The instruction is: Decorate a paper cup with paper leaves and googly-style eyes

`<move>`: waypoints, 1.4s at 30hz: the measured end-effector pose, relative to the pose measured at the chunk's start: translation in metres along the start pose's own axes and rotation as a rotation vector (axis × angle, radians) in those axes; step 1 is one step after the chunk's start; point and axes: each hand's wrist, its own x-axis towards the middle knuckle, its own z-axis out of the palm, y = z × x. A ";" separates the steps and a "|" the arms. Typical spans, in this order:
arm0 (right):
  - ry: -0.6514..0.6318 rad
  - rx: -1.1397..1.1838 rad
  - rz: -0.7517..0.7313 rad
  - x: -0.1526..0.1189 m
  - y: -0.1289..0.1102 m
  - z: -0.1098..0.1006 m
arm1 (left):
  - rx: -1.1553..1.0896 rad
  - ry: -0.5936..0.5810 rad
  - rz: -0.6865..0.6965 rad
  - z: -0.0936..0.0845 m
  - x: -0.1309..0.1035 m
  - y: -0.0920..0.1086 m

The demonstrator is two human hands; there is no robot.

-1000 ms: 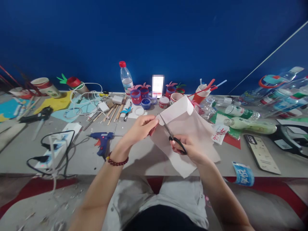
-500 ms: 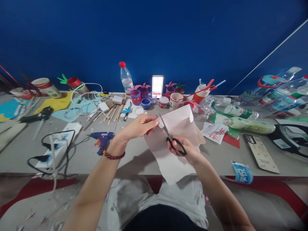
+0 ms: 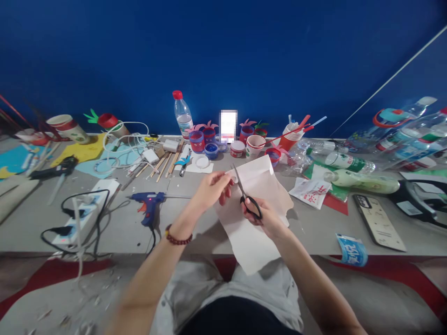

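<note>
A large white sheet of paper [image 3: 249,232] hangs from my left hand [image 3: 213,188], which pinches its upper left corner. Its lower end reaches past the table's front edge, above my lap. My right hand [image 3: 263,216] grips black-handled scissors [image 3: 251,204] with the fingers in the loops. The scissor blades point up and away, lying at the paper's edge just right of my left fingertips. How far the blades are parted is hard to make out. The paper's right edge looks wavy.
To the left lie a blue glue gun [image 3: 150,204] and a power strip [image 3: 85,214] with cords. Along the back stand a red-capped bottle [image 3: 183,116], painted cups [image 3: 197,142] and a paper cup [image 3: 255,146]. On the right are plastic bottles [image 3: 349,162] and a phone [image 3: 379,223].
My left hand has shifted slightly right and down, its fingers more curled. The scissors have turned more upright and moved a little left. The paper has moved slightly down with them.
</note>
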 end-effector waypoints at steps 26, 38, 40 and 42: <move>0.094 -0.137 0.064 -0.006 -0.009 0.002 | -0.097 0.180 0.129 0.040 0.008 -0.042; 0.009 -0.036 0.100 -0.008 -0.013 -0.003 | -0.059 0.103 0.180 0.028 0.009 -0.031; 0.042 -0.035 0.097 -0.007 -0.011 0.000 | -0.076 0.107 0.179 0.029 0.009 -0.029; 0.052 -0.018 0.094 -0.007 -0.009 0.002 | -0.099 0.096 0.173 0.031 0.009 -0.029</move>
